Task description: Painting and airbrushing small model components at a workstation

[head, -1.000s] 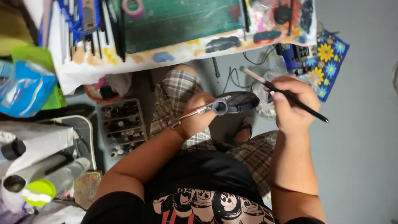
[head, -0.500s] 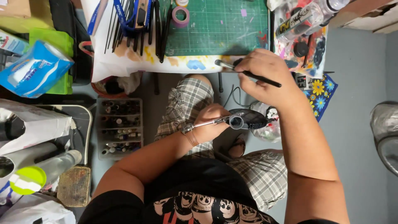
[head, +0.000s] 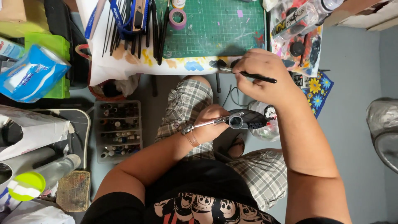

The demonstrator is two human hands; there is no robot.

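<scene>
My left hand (head: 211,123) rests over my lap and grips a metal airbrush (head: 226,120) with a small round cup, its dark front end pointing right. My right hand (head: 261,74) is stretched forward to the near edge of the work table and holds a thin black paintbrush (head: 248,74) that lies across the fingers, its tip pointing left over the paint-stained white sheet (head: 124,66). A green cutting mat (head: 215,25) lies just beyond that hand.
Black tools and a roll of purple tape (head: 177,17) lie on the table's left part, paint bottles (head: 298,20) at its right. A clear organiser of small bottles (head: 118,130) stands on the floor to the left, a blue wipes pack (head: 31,76) beyond, a flowered cloth (head: 317,89) to the right.
My right hand has moved from beside my left hand forward to the table's edge, carrying the paintbrush. My view has tilted toward the table. The left hand keeps the airbrush over my lap.
</scene>
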